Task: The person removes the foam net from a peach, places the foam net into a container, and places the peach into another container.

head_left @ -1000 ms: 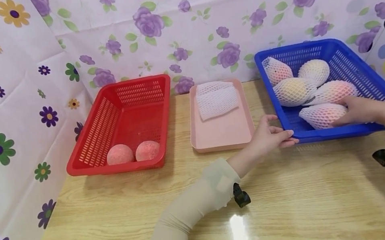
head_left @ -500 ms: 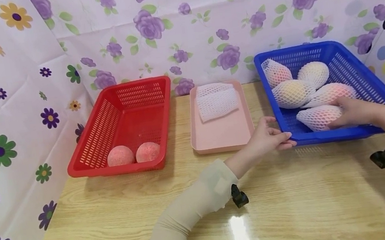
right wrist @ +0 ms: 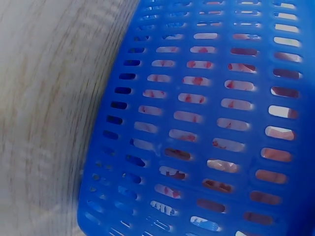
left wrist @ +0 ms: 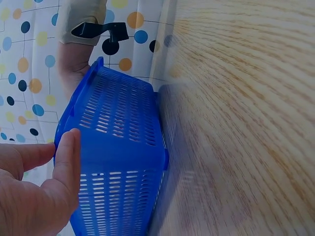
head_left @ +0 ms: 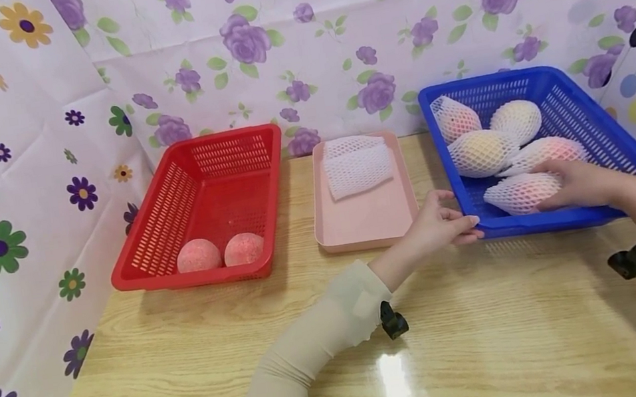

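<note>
My left hand [head_left: 439,226] pinches the front left corner of the blue basket [head_left: 544,220], thumb at the rim and fingers against the outer wall in the left wrist view. Inside that basket, my right hand [head_left: 578,183] grips the right end of a pinkish fruit [head_left: 519,193] in a white foam net. Several other netted fruits lie behind it, among them a yellowish one [head_left: 482,153] and a pink one [head_left: 553,151]. In the right wrist view the slotted basket wall [right wrist: 197,118] covers most of the hand and fruit.
A pink tray [head_left: 366,222] left of the blue basket holds flat white foam nets [head_left: 359,169]. Farther left stands a red basket [head_left: 243,273] with two bare pink fruits [head_left: 199,255] at its front. Floral cloth [head_left: 298,47] hangs behind the wooden table [head_left: 493,336].
The blue basket has slid slightly left together with my left hand. My right hand and the netted fruit it grips have shifted a little farther left inside the basket.
</note>
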The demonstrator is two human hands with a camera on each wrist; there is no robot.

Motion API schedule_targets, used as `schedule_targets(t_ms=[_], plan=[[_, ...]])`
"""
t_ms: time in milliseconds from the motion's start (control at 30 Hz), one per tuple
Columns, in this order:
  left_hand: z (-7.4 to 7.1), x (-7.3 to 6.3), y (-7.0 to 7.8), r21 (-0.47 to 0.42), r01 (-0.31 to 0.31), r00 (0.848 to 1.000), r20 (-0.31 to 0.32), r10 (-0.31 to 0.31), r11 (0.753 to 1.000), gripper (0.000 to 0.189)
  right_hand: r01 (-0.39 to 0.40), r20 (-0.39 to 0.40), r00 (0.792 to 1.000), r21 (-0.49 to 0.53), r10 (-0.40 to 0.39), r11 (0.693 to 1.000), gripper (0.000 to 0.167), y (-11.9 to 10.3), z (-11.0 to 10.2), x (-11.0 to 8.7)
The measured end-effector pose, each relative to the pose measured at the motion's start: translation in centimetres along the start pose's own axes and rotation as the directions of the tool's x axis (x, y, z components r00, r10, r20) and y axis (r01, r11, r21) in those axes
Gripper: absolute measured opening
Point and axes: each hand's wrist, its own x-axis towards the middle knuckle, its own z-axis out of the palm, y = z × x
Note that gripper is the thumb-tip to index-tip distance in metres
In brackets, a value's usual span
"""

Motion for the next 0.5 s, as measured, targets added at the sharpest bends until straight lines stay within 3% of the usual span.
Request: schedule_targets(t_ms=[500], plan=[[-0.85,-0.07,0.10,0.070,-0.016,1.000,0.021,0.014,0.997,0.048,-0.034,-0.010,0.999,0.038,0.034,0.999,0.076,-0.11,-0.26,-0.44]])
